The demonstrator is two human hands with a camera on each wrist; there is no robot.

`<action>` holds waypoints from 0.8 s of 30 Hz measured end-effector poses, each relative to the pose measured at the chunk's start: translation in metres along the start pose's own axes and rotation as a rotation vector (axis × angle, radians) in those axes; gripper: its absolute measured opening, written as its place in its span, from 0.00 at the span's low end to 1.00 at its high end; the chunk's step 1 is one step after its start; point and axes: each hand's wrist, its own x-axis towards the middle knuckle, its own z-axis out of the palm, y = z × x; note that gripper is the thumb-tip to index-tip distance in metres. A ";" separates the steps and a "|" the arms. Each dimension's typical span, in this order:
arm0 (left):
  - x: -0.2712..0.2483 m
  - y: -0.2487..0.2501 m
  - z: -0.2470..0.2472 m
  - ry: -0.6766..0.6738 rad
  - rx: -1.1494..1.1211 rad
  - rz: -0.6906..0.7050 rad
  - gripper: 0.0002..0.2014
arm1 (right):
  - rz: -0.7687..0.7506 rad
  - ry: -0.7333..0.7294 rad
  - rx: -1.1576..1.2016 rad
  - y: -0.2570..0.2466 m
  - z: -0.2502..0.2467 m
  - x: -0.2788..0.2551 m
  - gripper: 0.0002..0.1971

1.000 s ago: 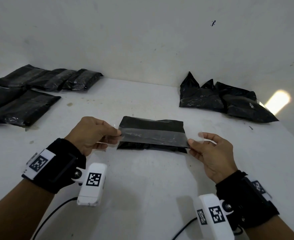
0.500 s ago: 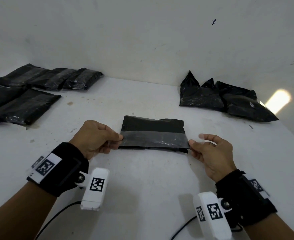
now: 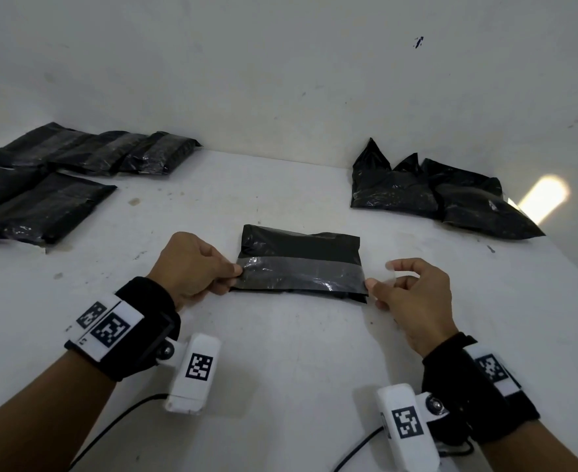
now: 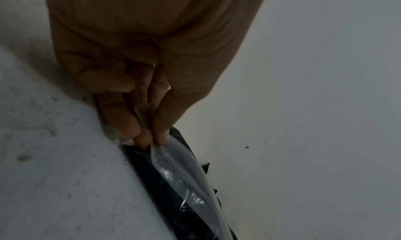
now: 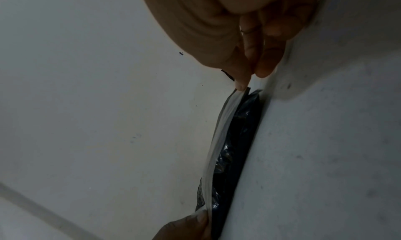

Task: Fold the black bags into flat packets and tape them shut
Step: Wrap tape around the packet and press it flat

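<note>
A folded black bag (image 3: 301, 243) lies flat on the white table in front of me. A strip of clear tape (image 3: 301, 272) stretches across its near half, just above or on the plastic. My left hand (image 3: 192, 267) pinches the tape's left end between thumb and fingers, shown close up in the left wrist view, where the tape (image 4: 184, 171) runs over the bag (image 4: 160, 180). My right hand (image 3: 406, 294) pinches the right end at the bag's right edge; the right wrist view shows the tape (image 5: 219, 128) held a little above the bag (image 5: 236, 140).
Several taped black packets (image 3: 76, 172) lie at the far left of the table (image 3: 280, 369). A heap of loose black bags (image 3: 434, 192) sits at the far right against the wall. Cables run under both wrists near the table's front edge.
Both hands have lowered the stretched tape toward the bag's near half and moved slightly nearer to me. The bag has stayed in place.
</note>
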 end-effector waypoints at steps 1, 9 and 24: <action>0.001 0.000 0.001 0.007 0.015 0.001 0.08 | -0.003 -0.007 -0.017 -0.001 0.000 -0.001 0.16; 0.006 -0.005 0.001 0.054 0.149 0.018 0.14 | 0.071 -0.114 -0.110 -0.006 -0.004 0.005 0.17; 0.007 0.011 -0.005 0.076 0.448 0.053 0.26 | 0.116 -0.149 -0.095 -0.008 -0.005 0.006 0.23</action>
